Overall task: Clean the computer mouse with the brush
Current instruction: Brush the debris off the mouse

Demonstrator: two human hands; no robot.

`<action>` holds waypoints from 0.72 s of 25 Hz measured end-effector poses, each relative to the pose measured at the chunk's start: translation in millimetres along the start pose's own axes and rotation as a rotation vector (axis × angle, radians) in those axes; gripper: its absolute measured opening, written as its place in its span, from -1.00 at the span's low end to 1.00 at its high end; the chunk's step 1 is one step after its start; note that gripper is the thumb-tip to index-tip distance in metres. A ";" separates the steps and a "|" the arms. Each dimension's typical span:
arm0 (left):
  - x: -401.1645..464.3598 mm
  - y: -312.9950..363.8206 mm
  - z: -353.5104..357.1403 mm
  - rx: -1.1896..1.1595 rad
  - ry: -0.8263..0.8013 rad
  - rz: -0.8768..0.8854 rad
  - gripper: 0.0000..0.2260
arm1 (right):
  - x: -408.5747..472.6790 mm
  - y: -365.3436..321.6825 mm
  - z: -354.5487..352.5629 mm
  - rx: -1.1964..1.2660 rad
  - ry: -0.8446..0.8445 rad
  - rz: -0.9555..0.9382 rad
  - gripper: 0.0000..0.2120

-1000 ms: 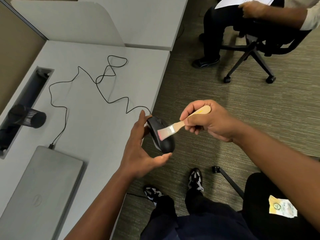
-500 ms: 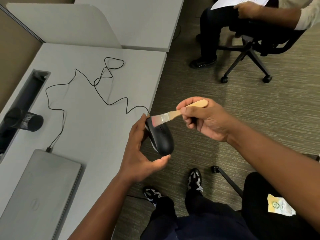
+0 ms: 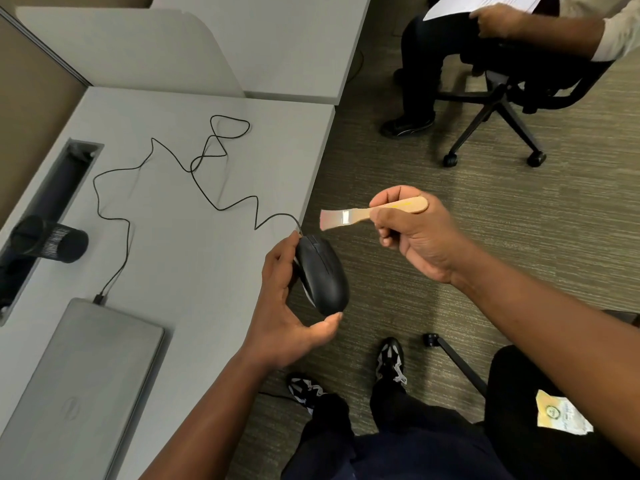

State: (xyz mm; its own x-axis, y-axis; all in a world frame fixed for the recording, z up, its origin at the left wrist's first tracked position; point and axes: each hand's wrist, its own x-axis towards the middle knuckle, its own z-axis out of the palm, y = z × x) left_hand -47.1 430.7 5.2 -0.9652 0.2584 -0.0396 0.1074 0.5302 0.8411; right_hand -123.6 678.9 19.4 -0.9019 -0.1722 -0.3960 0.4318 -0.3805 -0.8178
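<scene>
Laptop (image 3: 74, 386) lid logo blurred; brush (image 3: 372, 213) print unreadable.

one mouse (image 3: 322, 275), one brush (image 3: 349, 216), one closed laptop (image 3: 79, 382), one black mesh cup (image 3: 48, 239), one office chair (image 3: 502, 95), two hands of the wearer, left hand (image 3: 284, 317) and right hand (image 3: 419, 237).

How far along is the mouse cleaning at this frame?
Mid-job. Left hand holds the mouse off the desk edge. Right hand grips the brush, bristles just clear of the mouse. Cleanliness cannot be judged; underside not shown.
</scene>
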 end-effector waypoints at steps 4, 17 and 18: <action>3.0 -0.1 0.4 -0.038 -0.019 -0.027 0.06 | 3.1 0.1 7.3 0.092 -0.039 0.032 -0.91; 5.1 -2.6 -2.2 -0.077 -0.043 -0.024 0.06 | 7.4 -9.3 10.4 -0.168 -0.205 -0.098 -0.79; 5.2 -2.5 -2.4 -0.092 -0.038 -0.019 0.06 | 7.3 -9.7 11.6 -0.197 -0.248 -0.091 -0.78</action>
State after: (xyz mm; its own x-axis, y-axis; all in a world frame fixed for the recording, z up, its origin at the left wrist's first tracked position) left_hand -53.0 428.8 4.3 -0.9571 0.2800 -0.0749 0.0651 0.4596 0.8857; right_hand -134.4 670.7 29.3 -0.9013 -0.3708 -0.2241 0.3214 -0.2255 -0.9197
